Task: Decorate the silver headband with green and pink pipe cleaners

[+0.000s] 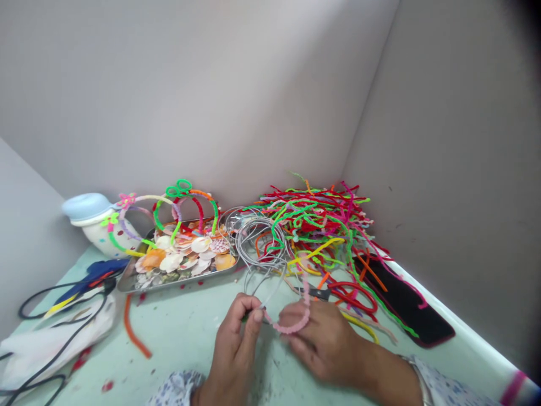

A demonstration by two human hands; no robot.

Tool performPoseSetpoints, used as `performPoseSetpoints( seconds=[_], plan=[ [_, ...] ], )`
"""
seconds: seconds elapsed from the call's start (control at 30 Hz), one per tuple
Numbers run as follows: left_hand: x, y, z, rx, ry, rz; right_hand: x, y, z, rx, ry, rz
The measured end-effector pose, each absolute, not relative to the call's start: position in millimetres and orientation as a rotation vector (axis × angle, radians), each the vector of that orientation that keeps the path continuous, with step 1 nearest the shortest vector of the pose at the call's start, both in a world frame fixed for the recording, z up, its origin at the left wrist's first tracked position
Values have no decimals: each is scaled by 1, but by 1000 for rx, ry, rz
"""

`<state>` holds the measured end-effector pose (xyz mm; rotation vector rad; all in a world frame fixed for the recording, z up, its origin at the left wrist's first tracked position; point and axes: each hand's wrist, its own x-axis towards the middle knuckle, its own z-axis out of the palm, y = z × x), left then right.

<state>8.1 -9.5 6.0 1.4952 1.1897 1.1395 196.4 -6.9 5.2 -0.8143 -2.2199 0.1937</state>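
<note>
My left hand (237,344) is closed in a pinch on the end of a thin grey headband (270,293) near the table's front edge. My right hand (323,341) is closed on a pink pipe cleaner (293,326) that curls from the headband over my fingers. Both hands sit close together, almost touching. Just behind them lies a stack of bare grey headbands (257,239).
A big heap of coloured pipe cleaners (321,225) fills the back right. A metal tray (131,282) of seashells, with wrapped headbands (186,206) above, stands back left. A blue glue gun (91,276), black cord, white pot (95,223), black case (406,304) and small pliers (316,293) lie around.
</note>
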Motion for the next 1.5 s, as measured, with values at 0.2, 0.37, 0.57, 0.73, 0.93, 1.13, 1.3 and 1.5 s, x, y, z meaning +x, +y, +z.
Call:
performPoseSetpoints(
  seconds=[0.2, 0.37, 0.57, 0.73, 0.93, 1.13, 1.3, 1.5],
  plan=[
    [9, -11, 11, 1621, 1091, 1035, 203, -4, -9, -882, -1936, 28],
    [7, -12, 13, 1696, 1002, 944, 201, -6, -10, -836, -2048, 33],
    [7, -11, 11, 1740, 1015, 907, 201, 1, -6, -892, -1996, 66],
    [7, -10, 10, 1776, 1027, 886, 201, 0, -6, -883, -2005, 45],
    [7, -11, 9, 1817, 1038, 876, 200, 1, -6, -875, -1986, 30],
    [8, -11, 9, 1854, 1030, 896, 199, 3, -5, -897, -1933, 109],
    [8, -8, 4, 1920, 1073, 967, 200, 2, -6, -913, -1944, 148],
    [8, -5, -2, 1917, 1132, 1033, 200, 0, -4, -904, -1962, 187]
  ],
)
